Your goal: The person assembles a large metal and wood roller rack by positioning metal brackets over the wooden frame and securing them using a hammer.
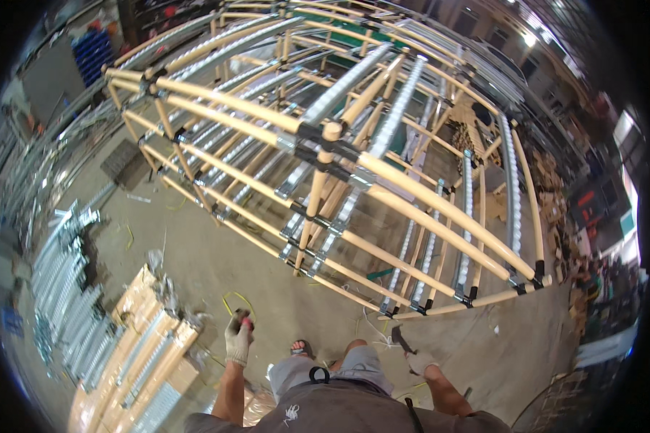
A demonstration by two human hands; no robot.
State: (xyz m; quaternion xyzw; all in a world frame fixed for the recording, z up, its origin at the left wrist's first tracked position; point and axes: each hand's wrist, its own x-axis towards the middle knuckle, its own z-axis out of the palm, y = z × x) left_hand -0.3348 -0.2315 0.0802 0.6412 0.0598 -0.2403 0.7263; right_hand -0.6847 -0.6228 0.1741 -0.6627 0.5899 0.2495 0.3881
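Observation:
My left hand (239,338) wears a pale work glove, dark and reddish at the fingers. It is raised to the left of my knees with its fingers curled; whether something small is inside them I cannot make out. My right hand (422,363), also gloved, is to the right of my legs, closed round a dark hammer-like tool (401,340) pointing up and left. In front of both hands stands a large rack frame of cream pipes (404,191) joined by black connectors (326,148). Silvery roller tracks (399,108) run across its levels. Neither hand touches the frame.
Bundles of metal roller tracks (68,289) and long cardboard-wrapped packs (133,317) lie on the floor at left. Yellow strapping (231,299) curls near my left hand. Stacked blue crates (92,58) stand at far left, and cardboard pieces (549,195) lie along the right.

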